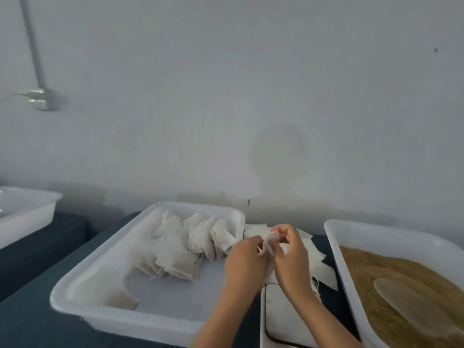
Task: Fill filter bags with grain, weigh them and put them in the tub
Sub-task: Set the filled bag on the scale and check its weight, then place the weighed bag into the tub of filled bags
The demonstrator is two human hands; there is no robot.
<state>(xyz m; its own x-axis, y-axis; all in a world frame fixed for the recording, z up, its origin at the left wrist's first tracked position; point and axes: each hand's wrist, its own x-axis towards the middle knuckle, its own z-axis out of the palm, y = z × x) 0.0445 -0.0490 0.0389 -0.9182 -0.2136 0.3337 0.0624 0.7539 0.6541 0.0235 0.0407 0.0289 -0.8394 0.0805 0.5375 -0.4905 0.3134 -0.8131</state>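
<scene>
pinching one filter bag (268,243) (empty) between left hand (244,262) and right hand (292,259)

Small packing workroom: bare wall (226,84), white tubs (105,277), bulk grain (401,272).

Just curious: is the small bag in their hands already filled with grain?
Cannot tell. Both hands, left and right, pinch the filter bag; it looks flat and pale, but blur hides its contents.

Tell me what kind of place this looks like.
Probably a small packing or food-prep workroom. A white tub holds filled filter bags, another tub holds brown grain, and both hands pinch an empty bag above what looks like a scale.
</scene>
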